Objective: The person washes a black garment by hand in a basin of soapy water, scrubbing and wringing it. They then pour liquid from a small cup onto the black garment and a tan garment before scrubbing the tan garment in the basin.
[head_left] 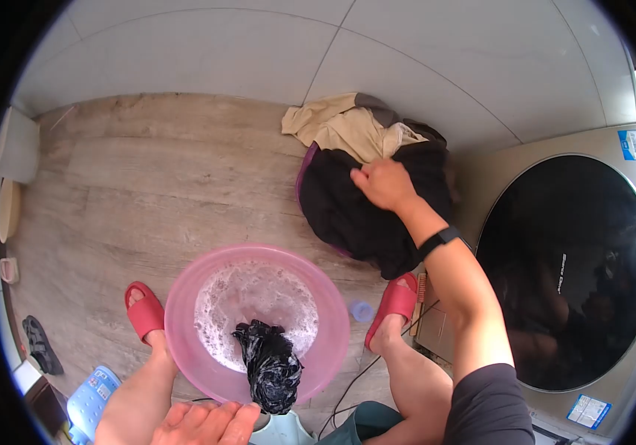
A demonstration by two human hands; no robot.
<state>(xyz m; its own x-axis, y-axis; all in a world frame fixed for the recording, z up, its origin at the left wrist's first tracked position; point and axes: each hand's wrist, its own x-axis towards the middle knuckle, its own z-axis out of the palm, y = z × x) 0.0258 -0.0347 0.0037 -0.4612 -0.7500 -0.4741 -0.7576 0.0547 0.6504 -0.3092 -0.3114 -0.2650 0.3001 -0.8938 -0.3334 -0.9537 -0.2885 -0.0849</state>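
My right hand (pixel 386 184), a dark band on its wrist, is closed on a black garment (pixel 359 215) that drapes over a purple-rimmed basin (pixel 304 174) of laundry. Beige clothing (pixel 348 133) lies just behind that hand. At the bottom edge, my left hand (pixel 207 426) has its fingers curled, with the fingertips right at the end of a wet black cloth (pixel 273 374); I cannot tell what it holds. The bunched cloth slopes from soapy water (pixel 233 297) over the near side of a pink basin (pixel 184 311).
A washing machine (pixel 474 297) stands at the right against a tiled wall (pixel 437 44). Red slippers (pixel 145 315) flank the pink basin. A black cord (pixel 366 365) crosses the floor. A blue plastic item (pixel 94 400) and a dark sandal (pixel 42 345) are at left.
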